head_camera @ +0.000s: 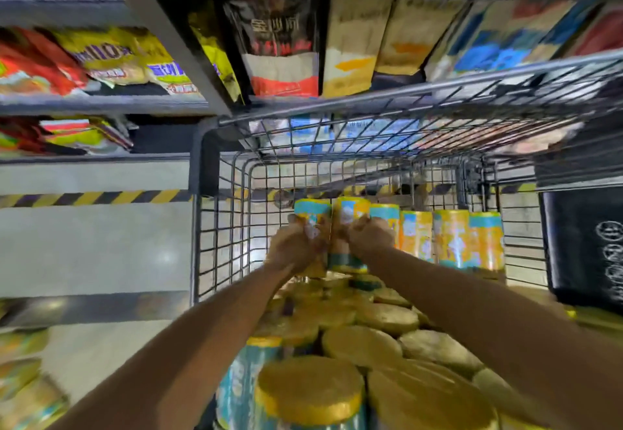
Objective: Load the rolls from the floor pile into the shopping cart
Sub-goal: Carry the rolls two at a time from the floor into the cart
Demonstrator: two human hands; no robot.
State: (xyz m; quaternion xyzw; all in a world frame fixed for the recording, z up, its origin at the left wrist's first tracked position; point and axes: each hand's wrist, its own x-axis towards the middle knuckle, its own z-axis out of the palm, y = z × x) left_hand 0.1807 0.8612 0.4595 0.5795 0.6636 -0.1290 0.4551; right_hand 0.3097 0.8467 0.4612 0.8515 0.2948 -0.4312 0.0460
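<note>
The wire shopping cart (215, 234) fills the middle of the view. Several yellow and teal rolls (360, 342) stand upright inside it, their round yellow tops facing me. A second layer of rolls (451, 237) stands along the cart's far wall. My left hand (293, 247) grips one upright roll (312, 212) at the far left of that layer. My right hand (369, 235) grips the roll beside it (349, 213). Both arms reach forward over the packed rolls. The picture is blurred by motion.
Store shelves with snack bags (108, 55) and boxed goods (357, 45) rise behind and to the left of the cart. Yellow and black hazard tape (94, 197) runs along the floor. More rolls (20, 382) lie at the bottom left. A black panel (586, 247) stands at right.
</note>
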